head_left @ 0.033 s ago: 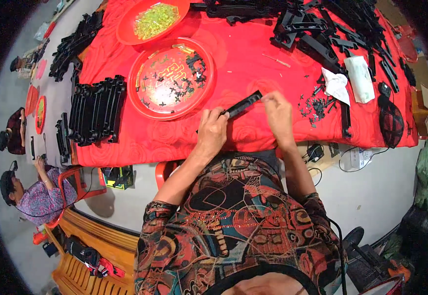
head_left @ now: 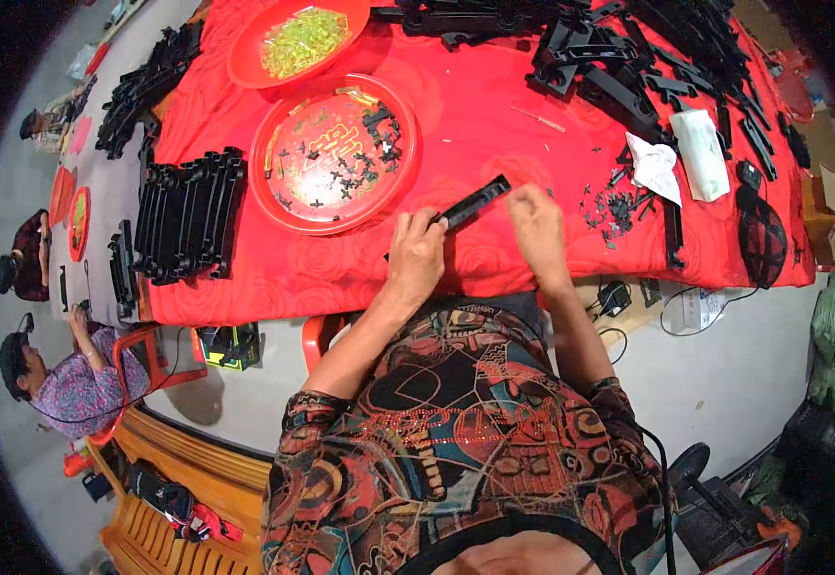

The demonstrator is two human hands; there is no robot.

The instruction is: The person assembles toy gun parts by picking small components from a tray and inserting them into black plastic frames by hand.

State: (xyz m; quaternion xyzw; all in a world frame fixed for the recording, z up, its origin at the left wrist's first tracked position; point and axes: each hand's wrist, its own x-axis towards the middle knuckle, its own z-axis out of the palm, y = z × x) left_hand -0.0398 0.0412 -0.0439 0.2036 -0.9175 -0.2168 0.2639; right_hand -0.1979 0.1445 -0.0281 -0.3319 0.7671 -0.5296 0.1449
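At the near edge of the red-covered table (head_left: pixel 485 101), your left hand (head_left: pixel 415 254) is closed around a black bar (head_left: pixel 473 203), which slants away to the upper right. Your right hand (head_left: pixel 538 225) has its fingers drawn narrow just beside the bar's far end; whether they pinch a small piece or touch the bar cannot be determined.

Findings on method: the left grip appears sound, set well back and leaving the far end exposed. Brace the bar against any push from the right fingers, since an unsupported end would probably swing. Approach squarely, and check the seating of any small part before you let go. Loose small black parts (head_left: pixel 619 213) lie beyond your right hand, and black cross-shaped pieces (head_left: pixel 348 175) sit in the red tray (head_left: pixel 258 163); lift them singly, as they may tangle.
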